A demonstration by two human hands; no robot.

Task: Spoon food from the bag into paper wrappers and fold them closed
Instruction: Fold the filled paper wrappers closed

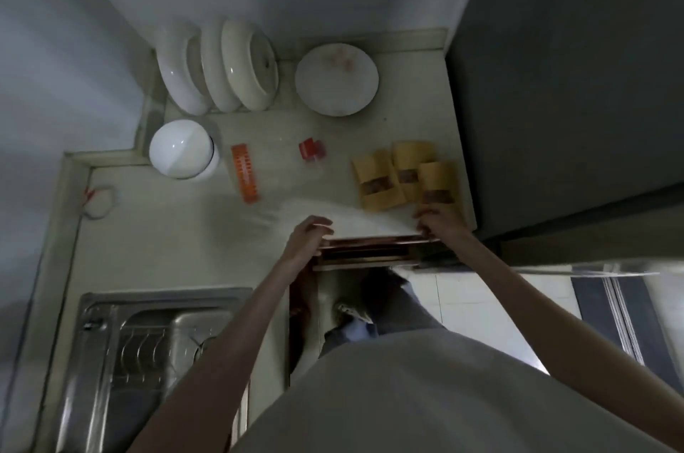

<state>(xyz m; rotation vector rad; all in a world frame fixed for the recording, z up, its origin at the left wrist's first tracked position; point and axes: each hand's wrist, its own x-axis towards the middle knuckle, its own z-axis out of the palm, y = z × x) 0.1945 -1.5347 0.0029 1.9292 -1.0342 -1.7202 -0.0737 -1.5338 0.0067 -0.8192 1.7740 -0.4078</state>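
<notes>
Three brown paper pouches [403, 175] with small windows lie overlapping on the counter at the right. A clear plastic bag [281, 189] with an orange zip strip [244, 173] lies flat in the middle, its near part blurred. A small red item [312, 150] sits on or in the bag. My left hand [309, 234] and my right hand [435, 221] are at the counter's near edge. Their fingers curl over the top of a reddish-brown drawer front [370, 249] just below it. No spoon shows.
White bowls [218, 71] lean stacked against the back wall, beside a white plate [337, 80]. An upturned white bowl [181, 149] sits at the left. A steel sink with a rack [148, 349] lies near left. A dark fridge [573, 82] bounds the right.
</notes>
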